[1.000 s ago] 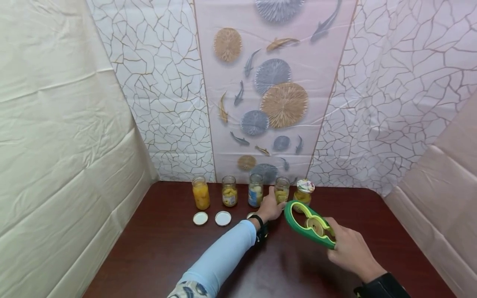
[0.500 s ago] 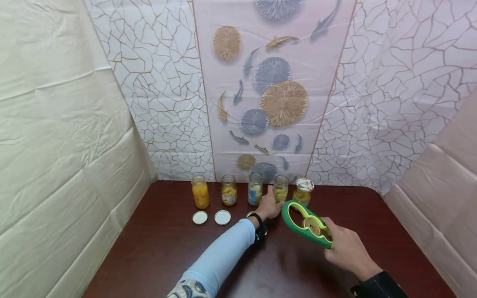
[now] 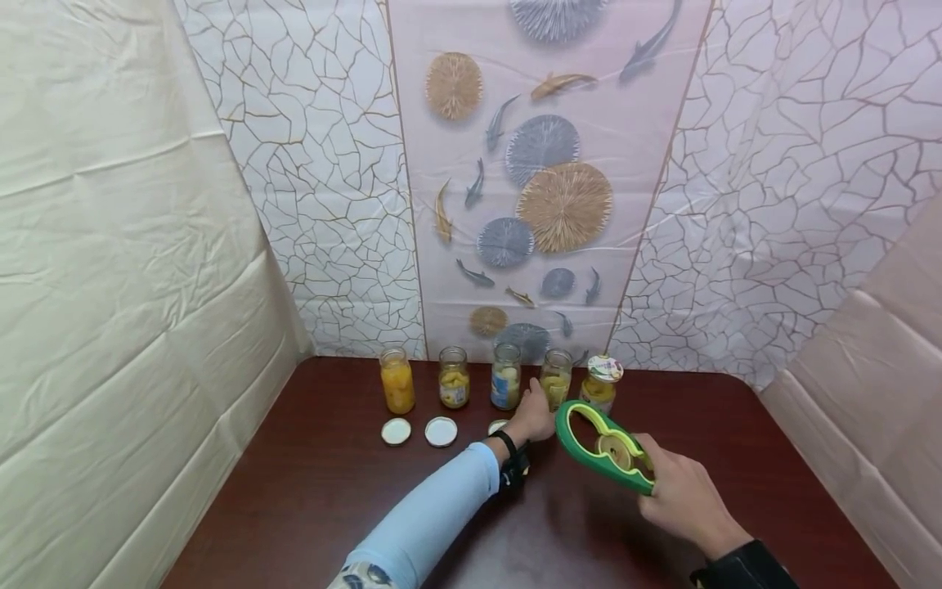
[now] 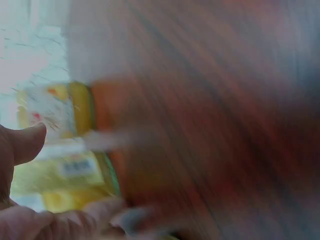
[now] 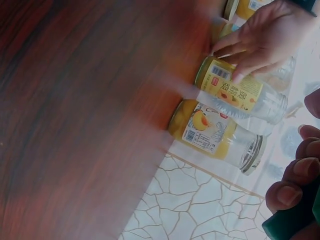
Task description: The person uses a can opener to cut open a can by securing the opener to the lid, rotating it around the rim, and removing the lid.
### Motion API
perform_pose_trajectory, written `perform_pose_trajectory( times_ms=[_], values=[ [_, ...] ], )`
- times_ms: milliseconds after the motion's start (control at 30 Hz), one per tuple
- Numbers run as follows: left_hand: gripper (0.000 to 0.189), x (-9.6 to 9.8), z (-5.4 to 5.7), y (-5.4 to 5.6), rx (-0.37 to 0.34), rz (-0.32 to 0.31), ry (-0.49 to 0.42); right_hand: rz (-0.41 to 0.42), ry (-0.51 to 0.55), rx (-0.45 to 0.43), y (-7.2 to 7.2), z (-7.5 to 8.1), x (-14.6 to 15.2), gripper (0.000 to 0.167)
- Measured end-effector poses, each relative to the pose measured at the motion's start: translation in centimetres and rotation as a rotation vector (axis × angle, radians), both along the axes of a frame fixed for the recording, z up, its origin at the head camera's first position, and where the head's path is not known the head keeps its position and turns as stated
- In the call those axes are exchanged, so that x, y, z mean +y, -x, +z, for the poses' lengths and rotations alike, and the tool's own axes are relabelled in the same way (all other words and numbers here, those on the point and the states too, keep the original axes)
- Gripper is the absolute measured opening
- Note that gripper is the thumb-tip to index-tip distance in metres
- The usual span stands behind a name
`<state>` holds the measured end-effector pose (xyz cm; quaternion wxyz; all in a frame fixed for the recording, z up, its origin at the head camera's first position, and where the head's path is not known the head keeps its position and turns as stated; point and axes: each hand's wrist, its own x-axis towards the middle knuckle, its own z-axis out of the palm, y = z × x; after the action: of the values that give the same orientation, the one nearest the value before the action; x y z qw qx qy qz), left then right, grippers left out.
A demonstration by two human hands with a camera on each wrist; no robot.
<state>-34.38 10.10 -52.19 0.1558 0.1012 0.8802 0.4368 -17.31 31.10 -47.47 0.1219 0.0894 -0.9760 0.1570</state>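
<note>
My left hand (image 3: 535, 415) is at the near left side of an uncapped glass jar (image 3: 555, 383) of yellow fruit, fourth from the left. The right wrist view shows this left hand (image 5: 270, 42) with extended fingers beside the yellow-labelled jar (image 5: 235, 92); contact is hard to tell. In the left wrist view the thumb stands apart from the jar (image 4: 65, 172). My right hand (image 3: 688, 499) grips a green jar opener (image 3: 599, 460) above the table, a gold round lid (image 3: 618, 451) within its lower loop. Right of the fourth jar stands a capped jar (image 3: 599, 393).
Three more uncapped jars stand to the left: one orange (image 3: 397, 388), one yellow (image 3: 453, 384), one blue-labelled (image 3: 504, 388). White-faced lids (image 3: 440, 432) lie before them, one partly behind my left wrist. A patterned cloth (image 3: 515, 286) hangs behind the dark red table (image 3: 294, 491).
My left hand has drawn slightly back from the fourth jar, its thumb no longer around the jar's near side. The right hand still holds the jar opener in almost the same place.
</note>
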Motion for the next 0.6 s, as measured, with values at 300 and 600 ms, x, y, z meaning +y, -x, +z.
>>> perform_pose_trajectory(
  times_ms=[300, 600],
  values=[
    [0.090, -2.4, 2.0, -6.6, 0.058, -0.024, -0.059, 0.008, -0.001, 0.015, 0.1, -0.2, 0.1, 0.071],
    [0.066, -7.3, 2.3, -13.2, 0.062, -0.069, -0.213, 0.044, -0.008, 0.101, -0.2, -0.5, -0.3, 0.070]
  ],
)
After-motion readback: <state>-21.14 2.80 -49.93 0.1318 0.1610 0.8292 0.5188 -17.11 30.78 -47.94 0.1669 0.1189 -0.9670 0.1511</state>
